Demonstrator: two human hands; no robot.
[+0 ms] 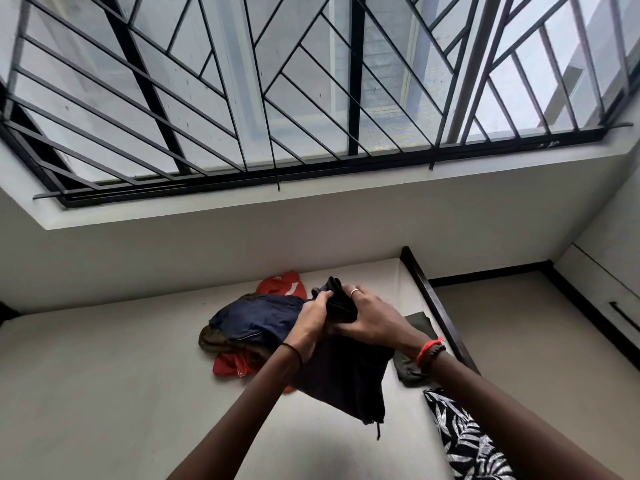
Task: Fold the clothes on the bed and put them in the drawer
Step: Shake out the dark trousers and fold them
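Two bare forearms reach forward from the bottom edge of the view and meet over the bed. Both hands hold a black garment (346, 382) up off the mattress (104, 375). The left hand (313, 318) has its fingers curled round the bunched upper part. The right hand (374, 318) grips the same bunch from the other side, fingers over the cloth and thumb beneath. The rest of the garment hangs down below the wrists, with a thin cord dangling from its lowest corner. A silver ring (354, 292) shows on one finger of the right hand. A thin black band (292, 349) circles the left wrist, and an orange thread with a dark bead bracelet (431, 351) circles the right.

Behind the hands lies an unfolded pile of clothes on the cream mattress. A navy garment (256, 317) sits on top, with an olive-brown one (214, 337) under its left edge. A red piece (232, 365) lies at the near side and another red piece (280, 284) at the far side. To the right, partly hidden by the right arm, an olive-green garment (405, 368) lies flat near the dark wooden bed frame (436, 306). Closer in, a black-and-white leaf-print cloth (464, 441) lies at the mattress edge.

Beyond the frame is a strip of floor, then a white drawer front (595, 289) with a dark bar handle (623, 318). Above the bed, a wide window (194, 98) is covered by a black metal grille (356, 74) of slanted bars.
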